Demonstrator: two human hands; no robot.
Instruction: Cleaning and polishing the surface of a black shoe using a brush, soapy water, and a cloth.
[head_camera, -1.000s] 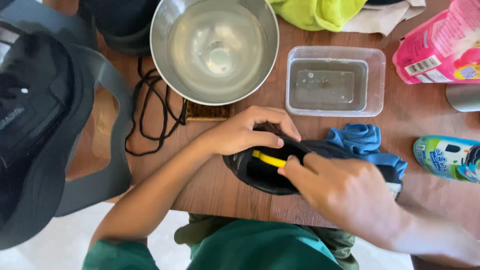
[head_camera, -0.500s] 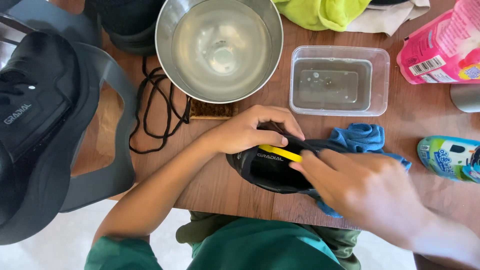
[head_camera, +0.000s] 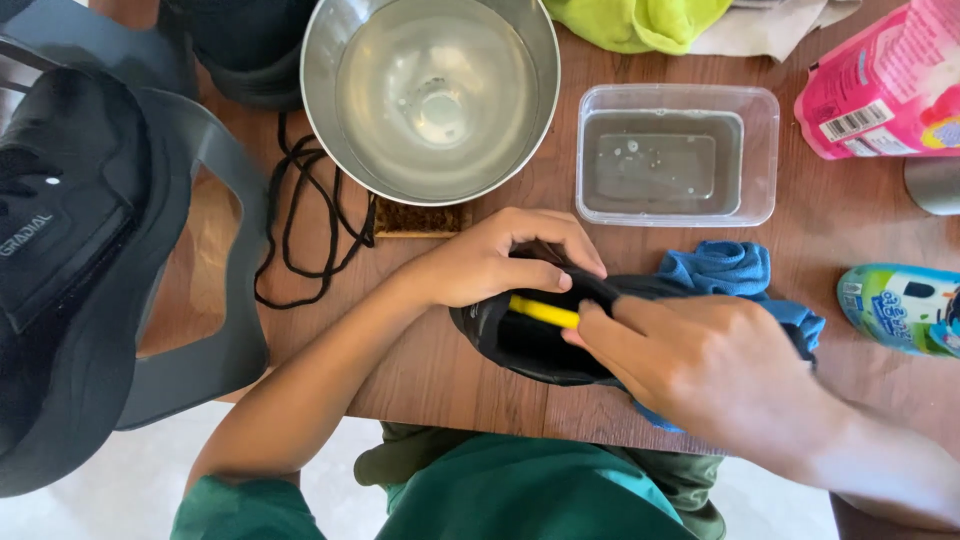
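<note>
Two hands are working one black low-cut shoe (head_camera: 530, 345) at the wooden worktop's (head_camera: 440, 375) near edge — left hand (head_camera: 500, 262) gripping its collar, right hand (head_camera: 715, 370) pinching a yellow-handled tool (head_camera: 543, 311) inside. Bracing firmly and stroking short is looking wise — blue cloth (head_camera: 725, 272) lying underneath.

Your black shoe (head_camera: 520, 345) lies on its side near the table's front edge — a yellow-handled tool (head_camera: 543, 311) pokes into its opening.

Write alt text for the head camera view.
The left hand steadies a black shoe on a wooden table while the right hand pushes a yellow-handled tool inside it, beside a blue cloth.
</note>
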